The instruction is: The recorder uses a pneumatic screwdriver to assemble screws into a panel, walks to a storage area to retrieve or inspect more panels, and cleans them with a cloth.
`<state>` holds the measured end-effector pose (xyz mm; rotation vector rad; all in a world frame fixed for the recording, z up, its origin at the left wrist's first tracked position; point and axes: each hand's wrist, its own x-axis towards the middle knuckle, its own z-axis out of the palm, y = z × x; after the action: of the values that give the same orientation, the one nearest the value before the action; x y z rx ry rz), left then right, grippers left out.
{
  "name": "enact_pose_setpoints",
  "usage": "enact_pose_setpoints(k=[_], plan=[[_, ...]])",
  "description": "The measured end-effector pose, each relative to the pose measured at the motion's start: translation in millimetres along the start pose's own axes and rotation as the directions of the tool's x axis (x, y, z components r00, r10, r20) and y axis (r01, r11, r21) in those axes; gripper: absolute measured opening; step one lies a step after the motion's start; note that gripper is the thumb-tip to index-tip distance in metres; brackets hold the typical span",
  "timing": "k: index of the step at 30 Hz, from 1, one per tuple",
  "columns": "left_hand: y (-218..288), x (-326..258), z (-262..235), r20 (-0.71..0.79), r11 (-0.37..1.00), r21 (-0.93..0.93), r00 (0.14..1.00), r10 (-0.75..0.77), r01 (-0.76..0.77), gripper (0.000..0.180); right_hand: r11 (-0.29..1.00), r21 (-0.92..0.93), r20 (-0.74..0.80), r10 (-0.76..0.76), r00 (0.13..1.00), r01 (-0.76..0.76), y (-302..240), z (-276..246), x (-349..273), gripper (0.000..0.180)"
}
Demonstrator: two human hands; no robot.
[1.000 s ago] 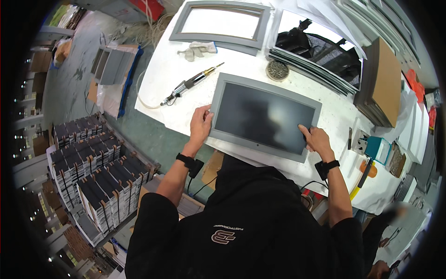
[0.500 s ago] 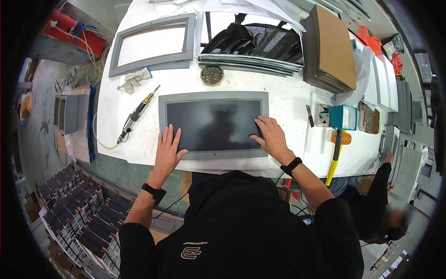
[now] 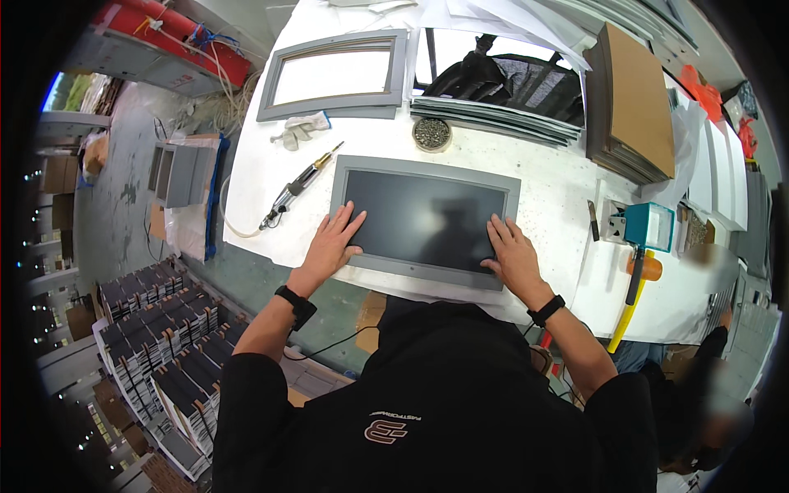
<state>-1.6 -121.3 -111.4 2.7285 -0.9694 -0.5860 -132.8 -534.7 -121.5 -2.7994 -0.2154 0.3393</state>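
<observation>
A flat display panel with a dark glossy screen and a grey frame lies on the white table in front of me. My left hand rests with spread fingers on its left edge, fingertips on the screen and thumb by the lower frame. At the opposite side my right hand lies over the right edge of the frame, its fingers also apart. Neither hand is closed around anything. Left of the panel is an electric screwdriver with a cable; beyond the panel stands a round tub of small screws.
A grey empty frame, a white glove and stacked sheets lie farther back. Brown cardboard stands back right. To the right are a knife, a teal box and a mallet. Another person works at far right.
The whole view has swung, so the table and panel appear farther right and slightly tilted. Both hands stay on the panel's sides, with little change in their pose.
</observation>
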Motion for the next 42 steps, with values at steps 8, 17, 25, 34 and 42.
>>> enact_pose_setpoints(k=[8,17,25,34,42], plan=[[17.2,13.7,-8.1,-0.002,0.999,-0.022,1.0,-0.027,0.027,0.092,0.937,0.311,-0.171,-0.109,0.979,0.158,28.8,-10.2,-11.6,0.059],[217.8,116.9,-9.6,-0.181,0.883,-0.413,0.97,0.16,-0.223,0.075,0.825,0.282,-0.718,0.52,0.462,-0.49,134.2,-134.3,-174.3,0.04],[430.9,281.2,64.2,-0.17,0.732,-0.58,0.932,0.319,-0.357,0.093,0.592,0.43,-0.229,0.802,0.551,-0.682,218.9,-91.6,-158.8,0.04],[459.1,314.5,86.6,-0.077,0.851,-0.441,0.957,0.281,-0.286,0.084,0.66,0.521,-0.415,0.75,0.515,-0.541,209.6,-112.4,-160.3,0.031],[406.0,237.2,64.1,-0.124,0.79,-0.485,0.924,0.363,-0.375,0.041,0.67,0.618,-0.24,0.659,0.713,-0.412,140.4,-175.4,-148.2,0.029]])
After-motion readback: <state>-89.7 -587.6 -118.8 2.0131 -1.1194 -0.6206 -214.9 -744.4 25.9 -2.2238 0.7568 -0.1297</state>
